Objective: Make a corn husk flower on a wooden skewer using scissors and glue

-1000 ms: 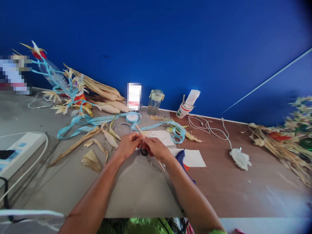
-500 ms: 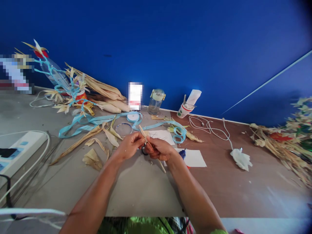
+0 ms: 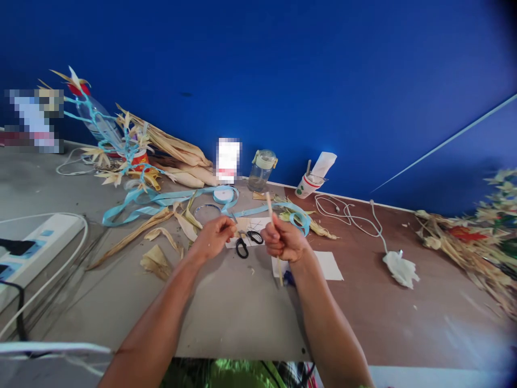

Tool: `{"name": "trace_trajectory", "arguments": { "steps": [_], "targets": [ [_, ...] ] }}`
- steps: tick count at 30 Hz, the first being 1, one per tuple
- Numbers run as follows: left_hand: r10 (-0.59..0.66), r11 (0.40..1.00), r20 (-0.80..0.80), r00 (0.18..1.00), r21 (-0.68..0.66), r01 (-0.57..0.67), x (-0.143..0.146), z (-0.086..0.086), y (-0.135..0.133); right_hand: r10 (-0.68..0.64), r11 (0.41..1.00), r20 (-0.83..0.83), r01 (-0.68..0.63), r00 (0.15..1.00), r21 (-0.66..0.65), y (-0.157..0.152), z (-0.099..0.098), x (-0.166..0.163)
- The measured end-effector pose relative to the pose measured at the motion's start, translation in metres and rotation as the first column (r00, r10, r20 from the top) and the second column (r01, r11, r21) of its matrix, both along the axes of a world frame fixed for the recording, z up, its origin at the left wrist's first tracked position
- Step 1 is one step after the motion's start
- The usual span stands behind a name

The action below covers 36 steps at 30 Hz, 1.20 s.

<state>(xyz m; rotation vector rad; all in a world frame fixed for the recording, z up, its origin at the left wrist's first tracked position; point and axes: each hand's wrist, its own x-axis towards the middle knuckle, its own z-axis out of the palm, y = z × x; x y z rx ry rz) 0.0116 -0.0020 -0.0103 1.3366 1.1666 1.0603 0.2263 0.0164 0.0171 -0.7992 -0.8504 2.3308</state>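
Observation:
My right hand (image 3: 287,238) is closed around a thin pale wooden stick (image 3: 269,203), whose ends stick out above and below the fist. To its left, my left hand (image 3: 214,237) is pinched shut, and whatever sits between its fingertips is too small to make out. Black-handled scissors (image 3: 242,249) lie on the table between both hands, partly over a white sheet with thin dark wires (image 3: 255,222). Under my right wrist, a dark blue object (image 3: 289,278) is mostly hidden beside another white sheet (image 3: 329,265).
Light blue ribbon (image 3: 133,211) trails from a roll, with dried corn husks (image 3: 155,262) near it. Behind stand a lidded jar (image 3: 262,171) and a paper cup (image 3: 307,186). A power strip (image 3: 44,245) is at left; white cable (image 3: 359,223) and crumpled tissue (image 3: 401,268) at right.
My hands, together on the stick before, are now apart. The right hand has moved right and turned the stick nearly upright. The scissors between them now show more fully.

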Motion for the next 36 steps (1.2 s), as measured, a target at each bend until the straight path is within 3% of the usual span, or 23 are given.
{"name": "trace_trajectory", "arguments": {
  "steps": [4,8,13,19,23,28,30,33,36],
  "targets": [
    [0.083,0.995,0.165,0.983,-0.072,-0.072,0.000,0.004,0.001,-0.236,0.971,0.064,0.238,0.970,-0.019,0.003,0.004,0.002],
    [0.160,0.986,0.267,0.950,-0.083,-0.143,0.004,0.004,0.001,-0.248,0.963,0.166,0.261,0.954,-0.061,0.001,-0.001,-0.016],
    [0.259,0.965,0.331,0.907,-0.125,-0.230,0.005,0.000,0.005,-0.284,0.959,0.292,0.262,0.913,0.111,-0.006,-0.011,-0.031],
    [0.436,0.894,0.401,0.805,-0.096,-0.437,0.004,0.000,0.008,-0.260,0.927,0.484,0.076,0.835,0.366,-0.017,-0.019,-0.051],
    [0.476,0.864,0.440,0.761,-0.075,-0.498,0.003,0.001,0.009,-0.295,0.879,0.652,-0.070,0.698,0.472,-0.027,-0.018,-0.070],
    [0.492,0.848,0.489,0.720,-0.084,-0.523,0.003,0.003,0.009,-0.444,0.709,0.744,-0.311,0.500,0.632,-0.033,-0.017,-0.088],
    [0.505,0.837,0.499,0.705,-0.083,-0.541,0.003,0.004,0.009,-0.474,0.664,0.761,-0.388,0.443,0.639,-0.034,-0.018,-0.093],
    [0.522,0.820,0.499,0.692,-0.070,-0.568,0.003,0.006,0.009,-0.479,0.651,0.791,-0.451,0.380,0.611,-0.036,-0.018,-0.098],
    [0.532,0.812,0.492,0.689,-0.065,-0.580,0.003,0.008,0.009,-0.476,0.614,0.796,-0.506,0.375,0.606,-0.040,-0.015,-0.100]
  ]
}}
